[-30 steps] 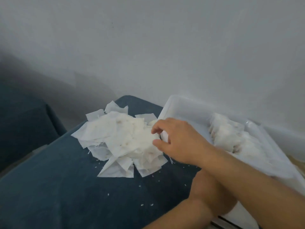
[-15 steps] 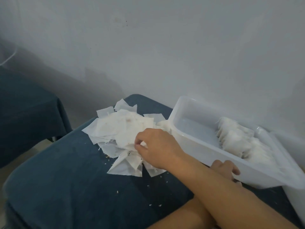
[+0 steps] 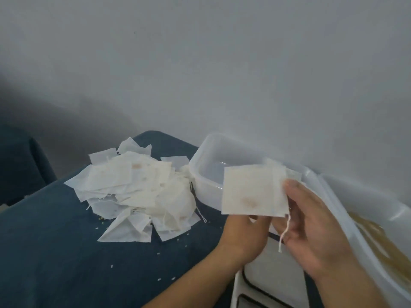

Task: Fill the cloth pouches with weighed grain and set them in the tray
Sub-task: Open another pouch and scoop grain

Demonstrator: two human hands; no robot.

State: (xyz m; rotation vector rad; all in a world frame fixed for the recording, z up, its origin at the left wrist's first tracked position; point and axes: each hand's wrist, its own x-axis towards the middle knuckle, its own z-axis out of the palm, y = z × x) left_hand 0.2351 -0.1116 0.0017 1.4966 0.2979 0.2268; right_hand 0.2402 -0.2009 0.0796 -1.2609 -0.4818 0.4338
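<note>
An empty white cloth pouch with a faint brown stain is held up flat in front of the tray. My left hand grips its lower edge from below. My right hand pinches its right edge with the thumb on top, and the pouch's drawstring hangs across the palm. The translucent white tray stands behind the pouch, its inside largely hidden by it. A loose pile of empty pouches lies on the dark blue table to the left of the tray.
A white scale sits under my hands at the table's near right. A clear plastic container with yellowish grain stands at the far right. Spilled grains dot the blue cloth. A grey wall runs close behind.
My right hand lifted one pouch off the pile and carried it rightward. My left hand came up from beside the tray and took hold of its lower edge.
</note>
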